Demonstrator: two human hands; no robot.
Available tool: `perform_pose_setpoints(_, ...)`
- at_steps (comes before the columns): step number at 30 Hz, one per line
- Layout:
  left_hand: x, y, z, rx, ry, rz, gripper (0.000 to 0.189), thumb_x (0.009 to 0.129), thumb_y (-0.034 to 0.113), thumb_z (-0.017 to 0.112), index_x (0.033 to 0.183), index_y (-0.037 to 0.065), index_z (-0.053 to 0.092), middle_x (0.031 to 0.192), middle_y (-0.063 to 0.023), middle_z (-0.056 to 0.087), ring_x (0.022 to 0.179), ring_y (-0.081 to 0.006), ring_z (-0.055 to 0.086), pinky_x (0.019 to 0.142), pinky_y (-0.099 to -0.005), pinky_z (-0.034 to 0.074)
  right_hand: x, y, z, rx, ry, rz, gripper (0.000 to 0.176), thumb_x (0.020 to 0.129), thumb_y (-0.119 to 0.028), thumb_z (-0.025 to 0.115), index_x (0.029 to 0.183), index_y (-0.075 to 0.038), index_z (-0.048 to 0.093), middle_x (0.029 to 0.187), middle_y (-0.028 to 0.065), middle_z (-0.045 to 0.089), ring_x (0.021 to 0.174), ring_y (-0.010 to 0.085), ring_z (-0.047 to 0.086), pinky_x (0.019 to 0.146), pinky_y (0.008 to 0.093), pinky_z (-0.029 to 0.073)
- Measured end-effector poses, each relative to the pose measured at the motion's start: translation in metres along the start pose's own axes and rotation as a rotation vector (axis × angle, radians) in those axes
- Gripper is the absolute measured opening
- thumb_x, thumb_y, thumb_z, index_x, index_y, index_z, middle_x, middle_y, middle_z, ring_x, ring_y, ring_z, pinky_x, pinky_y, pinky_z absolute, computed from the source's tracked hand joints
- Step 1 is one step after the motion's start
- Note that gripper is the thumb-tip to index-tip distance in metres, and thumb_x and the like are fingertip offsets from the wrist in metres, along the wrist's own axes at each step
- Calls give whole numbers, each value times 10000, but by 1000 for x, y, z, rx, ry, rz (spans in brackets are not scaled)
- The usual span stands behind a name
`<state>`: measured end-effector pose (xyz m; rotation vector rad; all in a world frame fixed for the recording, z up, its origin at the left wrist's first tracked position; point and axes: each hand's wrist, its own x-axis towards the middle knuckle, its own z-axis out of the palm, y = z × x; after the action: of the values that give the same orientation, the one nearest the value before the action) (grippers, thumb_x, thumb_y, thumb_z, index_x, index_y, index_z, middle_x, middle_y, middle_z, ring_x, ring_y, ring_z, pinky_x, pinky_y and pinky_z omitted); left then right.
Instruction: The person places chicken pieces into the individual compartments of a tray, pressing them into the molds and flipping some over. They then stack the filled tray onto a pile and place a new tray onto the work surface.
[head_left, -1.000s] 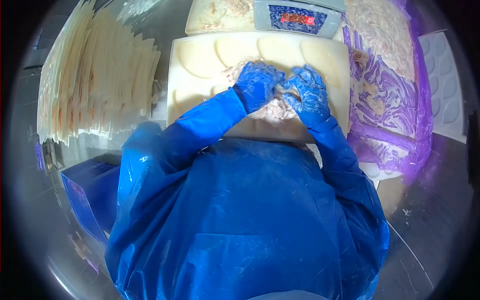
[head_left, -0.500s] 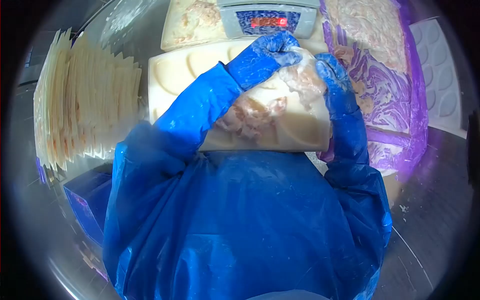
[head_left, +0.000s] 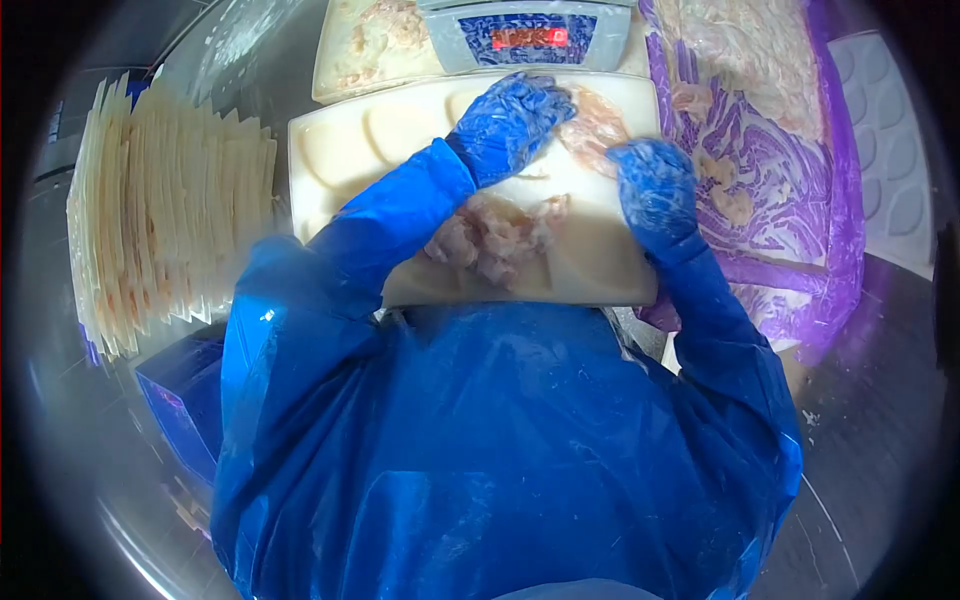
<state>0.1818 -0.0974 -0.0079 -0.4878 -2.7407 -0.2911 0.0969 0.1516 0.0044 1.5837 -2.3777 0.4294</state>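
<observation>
A thin, pale pink piece of raw meat [head_left: 597, 128] lies spread in the upper right hollow of a white moulded tray [head_left: 335, 215]. My left hand [head_left: 513, 125], in a wet blue glove, has its fingers closed at the piece's left edge. At the lower right edge, my gloved right hand [head_left: 655, 190] is closed with its fingertips on the meat. The gloves partly hide both grips. A heap of loose raw meat scraps [head_left: 500, 238] sits at the tray's near middle, below my left hand.
Behind the tray stands a scale [head_left: 530, 40] with a red display, beside another tray of meat [head_left: 365, 55]. Upright stacked pale sheets [head_left: 175, 200] stand left, above a blue box [head_left: 185, 400]. At right lie a purple-lined container of meat [head_left: 760, 215] and a white hollowed tray [head_left: 885, 150].
The meat has gone from bunched between my hands to lying spread on the tray. My left hand has shifted slightly left and down; my right hand has moved down and its wrist has turned.
</observation>
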Motion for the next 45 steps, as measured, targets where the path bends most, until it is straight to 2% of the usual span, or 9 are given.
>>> perform_pose_setpoints(7, -1, 34, 10, -199, -9, -120, 402, 916, 179, 555, 1311, 101, 564, 1296, -153, 582, 1224, -323, 537, 1074, -434, 398, 3, -6, 7, 134, 40, -3, 452, 859, -178, 620, 1291, -49, 588, 1380, 147, 544, 1312, 332, 465, 1156, 472, 281)
perform_pose_setpoints(20, -34, 32, -17, -127, -141, -45, 634, 952, 301, 554, 1522, 137, 329, 1567, -111, 329, 1452, -307, 288, 1191, -480, 204, -54, -23, -25, -22, -195, 139, 679, 880, -312, 637, 1479, -90, 406, 1542, 125, 370, 1455, 327, 261, 1201, 488, 161)
perform_pose_setpoints(23, -61, 2, -40, -823, 264, -361, 473, 949, 181, 528, 1417, 117, 495, 1442, -124, 498, 1338, -332, 443, 1125, -413, 356, -22, -34, -41, 67, -51, 178, 694, 879, -268, 645, 1491, -80, 378, 1534, 155, 368, 1441, 346, 290, 1194, 484, 191)
perform_pose_setpoints(24, -71, 10, -66, -152, 108, -431, 488, 943, 169, 542, 1426, 123, 486, 1460, -128, 476, 1357, -327, 421, 1133, -410, 345, -7, -37, -37, 156, 99, 204, 697, 880, -259, 647, 1495, -81, 371, 1526, 163, 376, 1427, 357, 311, 1190, 491, 200)
perform_pose_setpoints(34, -154, 55, -82, 236, -111, -675, 661, 851, 144, 614, 1479, 220, 420, 1483, -102, 451, 1382, -323, 393, 1144, -496, 284, 19, -80, -30, 430, 77, 138, 461, 837, -170, 713, 1273, -80, 594, 1220, 148, 626, 1130, 327, 579, 973, 402, 457)
perform_pose_setpoints(36, -126, 81, -86, -91, 165, -436, 593, 841, 169, 635, 1417, 190, 494, 1459, -82, 478, 1374, -314, 399, 1144, -496, 283, 5, -104, -15, 454, -202, -106, 432, 793, -119, 727, 1211, -91, 619, 1119, 135, 632, 1046, 314, 594, 936, 412, 465)
perform_pose_setpoints(38, -121, 99, -59, -125, -35, -300, 411, 820, 266, 673, 1200, 122, 616, 1390, -78, 532, 1355, -306, 408, 1144, -460, 289, 1, -92, -11, 569, -195, -43, 396, 784, -124, 727, 1168, -92, 634, 1099, 126, 629, 1030, 316, 590, 925, 417, 466)
perform_pose_setpoints(43, -136, 79, -78, -663, 69, -645, 334, 759, 170, 642, 1091, 131, 653, 1231, -81, 598, 1259, -305, 481, 1125, -479, 298, -6, -85, -41, 461, -131, -103, 238, 790, -202, 719, 1004, -109, 670, 1096, 82, 613, 1029, 292, 564, 904, 423, 451)
perform_pose_setpoints(45, -132, 80, -106, 123, -60, -413, 302, 747, 173, 663, 1046, 145, 692, 1164, -71, 628, 1179, -272, 533, 1090, -419, 342, -15, -88, -29, 426, -188, -93, 243, 790, -212, 717, 1009, -118, 669, 1085, 74, 610, 1021, 284, 560, 894, 421, 449)
